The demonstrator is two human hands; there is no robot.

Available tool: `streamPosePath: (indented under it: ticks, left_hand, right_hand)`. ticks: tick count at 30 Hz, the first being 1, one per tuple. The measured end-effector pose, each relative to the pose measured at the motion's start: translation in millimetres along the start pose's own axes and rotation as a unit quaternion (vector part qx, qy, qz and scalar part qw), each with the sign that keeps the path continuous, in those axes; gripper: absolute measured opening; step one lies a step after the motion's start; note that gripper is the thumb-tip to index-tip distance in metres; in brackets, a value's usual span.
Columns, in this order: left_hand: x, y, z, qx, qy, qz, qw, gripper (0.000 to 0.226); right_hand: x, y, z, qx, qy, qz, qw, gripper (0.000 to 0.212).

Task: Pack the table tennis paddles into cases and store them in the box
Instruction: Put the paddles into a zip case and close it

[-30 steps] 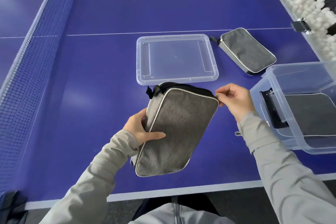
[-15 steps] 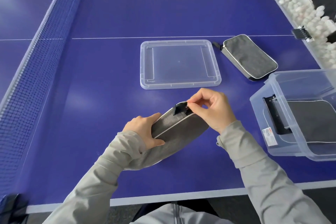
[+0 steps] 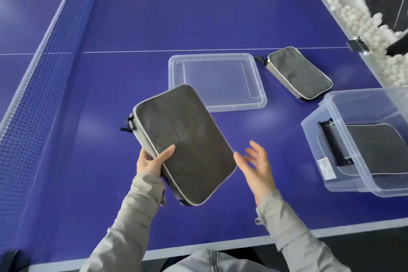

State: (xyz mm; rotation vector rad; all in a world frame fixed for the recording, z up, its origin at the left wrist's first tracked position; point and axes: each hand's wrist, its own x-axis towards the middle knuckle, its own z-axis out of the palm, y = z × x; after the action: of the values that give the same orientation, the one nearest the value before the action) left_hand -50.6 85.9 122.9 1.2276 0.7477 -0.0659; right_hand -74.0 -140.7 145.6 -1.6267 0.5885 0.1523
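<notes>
Head view: three grey paddle cases with pale piping are in sight, along with one clear box, one clear lid and two hands.

The first case is held above the blue table, near the middle, tilted with its broad face up and its zipper pull hanging at the far left corner. The left hand grips it at the near left edge. The thumb lies flat across the top face, and the other fingers go under the case and are hidden. The right hand is just beside the case's near right corner with its fingers spread and holding nothing. It is blurred, so I cannot tell whether a fingertip touches the case.

The second case lies flat on the table to the far right, closed, just right of the lid. The lid rests flat on the table beyond the held case.

The third case lies inside the box, seen through its clear wall. The box stands at the right edge of the table and carries one white label on its near left corner.

One net runs along the left side. Many white balls, too many to count, lie heaped beyond the table's right edge. Both arms wear grey sleeves.
</notes>
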Motion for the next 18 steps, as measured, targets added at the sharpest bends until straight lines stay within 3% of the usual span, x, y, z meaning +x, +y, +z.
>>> streamPosePath:
  ticks: [3, 6, 8, 14, 16, 18]
  left_hand:
    - [2, -2, 8, -0.169, -0.022, -0.083, 0.982, 0.062]
    - [-1, -6, 14, -0.239, -0.07, -0.124, 0.96, 0.06]
    - [-3, -12, 14, -0.24, -0.081, -0.132, 0.958, 0.062]
    - [-12, -27, 9, -0.214, -0.107, -0.161, 0.957, 0.072]
    - [-15, -32, 8, -0.204, -0.12, -0.15, 0.96, 0.063]
    - [-18, -33, 8, -0.157, -0.122, -0.129, 0.971, 0.035]
  right_hand:
    - [-15, 14, 10, 0.12, -0.066, 0.103, 0.985, 0.062]
    - [-18, 9, 25, 0.223, -0.11, 0.128, 0.96, 0.08]
    - [-16, 1, 34, 0.246, -0.095, 0.124, 0.957, 0.08]
    - [-12, 4, 34, 0.22, -0.01, 0.13, 0.967, 0.053]
    - [-14, 10, 28, 0.235, 0.005, 0.121, 0.965, 0.049]
    - [-15, 14, 19, 0.254, 0.025, 0.115, 0.96, 0.048]
